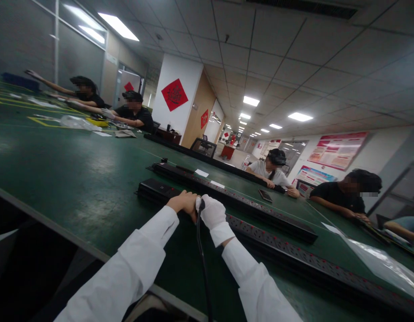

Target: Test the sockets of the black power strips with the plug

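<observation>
Black cable (202, 257): gloved right hand (213, 212), fingers apparently pinching its upper end at the near strip (294, 255), toward the tabletop's (93, 183) front edge. Bare left hand (185, 202) alongside; finger closure cannot be told. Risk: drag from the hanging length, pulling that end askew. Count: cable, one; red-dotted strips (260, 211), two; phone (265, 195), one.

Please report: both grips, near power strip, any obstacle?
Left grip bare, at near power strip. Right grip gloved, holding black cable. Second strip behind, apparently not blocking.
</observation>
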The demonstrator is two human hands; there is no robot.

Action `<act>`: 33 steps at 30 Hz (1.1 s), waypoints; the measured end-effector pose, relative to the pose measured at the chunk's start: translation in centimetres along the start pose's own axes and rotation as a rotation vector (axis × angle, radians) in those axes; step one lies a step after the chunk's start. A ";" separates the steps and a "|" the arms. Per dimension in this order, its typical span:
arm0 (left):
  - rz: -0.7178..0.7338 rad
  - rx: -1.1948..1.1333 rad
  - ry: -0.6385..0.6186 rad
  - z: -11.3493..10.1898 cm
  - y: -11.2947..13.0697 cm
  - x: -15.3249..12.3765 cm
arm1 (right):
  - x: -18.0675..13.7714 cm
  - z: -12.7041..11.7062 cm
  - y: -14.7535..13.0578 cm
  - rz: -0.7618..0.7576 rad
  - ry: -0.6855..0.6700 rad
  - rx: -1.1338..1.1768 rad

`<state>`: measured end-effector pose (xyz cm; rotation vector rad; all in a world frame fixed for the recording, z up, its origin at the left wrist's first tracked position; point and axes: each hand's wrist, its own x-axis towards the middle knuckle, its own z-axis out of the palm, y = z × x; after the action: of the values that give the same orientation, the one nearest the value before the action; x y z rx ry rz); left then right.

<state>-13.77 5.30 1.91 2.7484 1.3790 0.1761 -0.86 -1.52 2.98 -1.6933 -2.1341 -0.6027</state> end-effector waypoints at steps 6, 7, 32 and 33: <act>-0.014 -0.014 -0.028 -0.2 0.1 -0.1 | 0.0 0.0 0.0 0.007 -0.011 0.004; -0.016 -0.010 -0.027 -0.2 0.2 -0.1 | 0.0 0.1 0.1 0.005 -0.008 0.006; -0.017 -0.015 -0.023 0.0 0.0 0.1 | 0.0 0.4 0.1 -0.004 0.024 -0.003; -0.014 -0.016 -0.022 0.0 0.0 0.1 | 0.0 0.4 0.2 -0.004 0.027 -0.001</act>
<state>-13.74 5.40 1.93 2.7180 1.3854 0.1557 -0.72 -1.23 2.65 -1.6721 -2.1199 -0.6247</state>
